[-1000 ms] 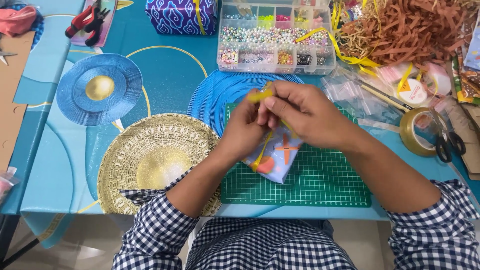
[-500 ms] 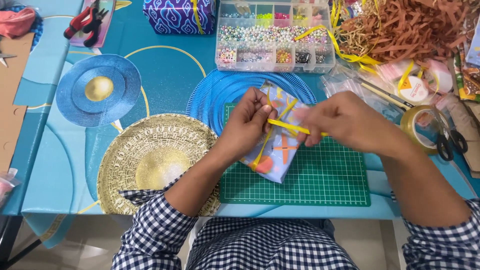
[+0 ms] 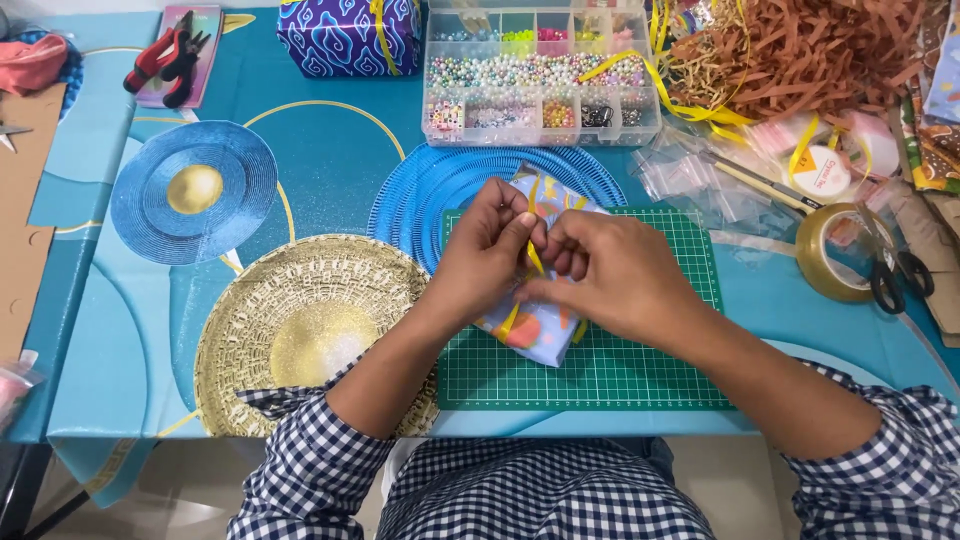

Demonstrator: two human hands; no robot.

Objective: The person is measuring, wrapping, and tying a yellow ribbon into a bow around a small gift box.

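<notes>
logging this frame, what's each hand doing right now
Left hand: fingers pinched on the yellow ribbon over the small wrapped parcel.
Right hand: fingers closed on the same ribbon.

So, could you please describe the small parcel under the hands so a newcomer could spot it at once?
Start at the green cutting mat near the table's front edge. On it, between the left hand and right hand, lies the small wrapped parcel. Its pale blue patterned paper and yellow ribbon distinguish it from the dark blue gift box farther back.

Left hand [image 3: 487, 262] and right hand [image 3: 607, 272] meet, fingertips pinched together.
</notes>
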